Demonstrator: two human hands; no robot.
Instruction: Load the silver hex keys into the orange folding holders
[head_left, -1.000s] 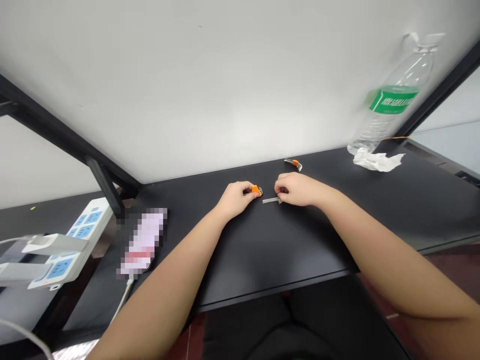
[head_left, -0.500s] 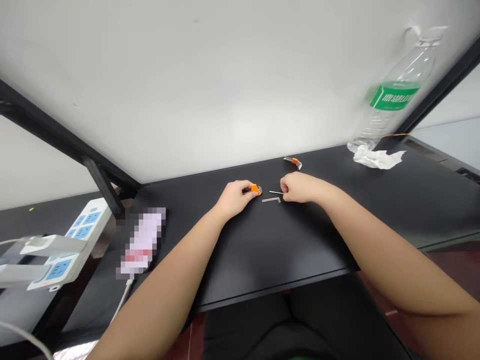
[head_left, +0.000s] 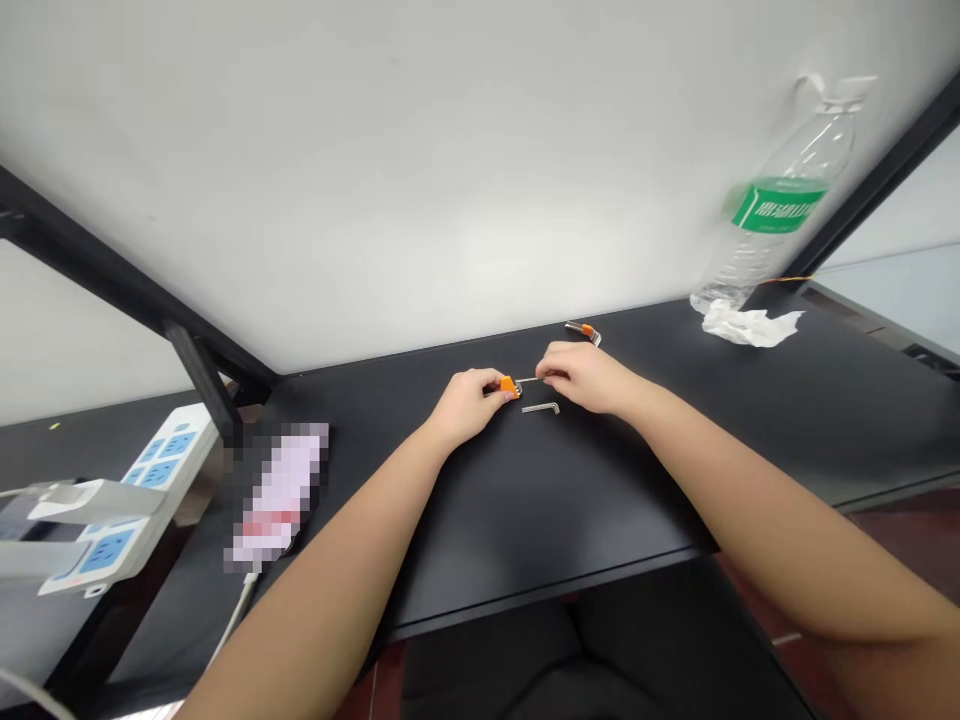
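My left hand (head_left: 468,406) is closed on an orange hex key holder (head_left: 509,386), which carries a few short metal keys at its right side. From the right, my right hand (head_left: 576,374) pinches a hex key (head_left: 529,380). The far end of that key is at the holder; whether it sits in a slot I cannot tell. Just below, loose L-shaped hex keys (head_left: 541,408) lie on the black table. Behind my right hand lies a second orange holder with hex keys (head_left: 585,330), partly covered by the hand.
On the black table (head_left: 525,520), a clear bottle with a green label (head_left: 780,205) and a crumpled tissue (head_left: 752,325) stand at the back right. A blurred-out phone (head_left: 281,495) with a cable lies left. A white power strip (head_left: 142,490) holds plugs. A white wall (head_left: 450,180) rises behind.
My right hand has moved left with its hex key, bringing the key's end up to the orange holder. The left hand keeps its hold. The camera view has shifted slightly.
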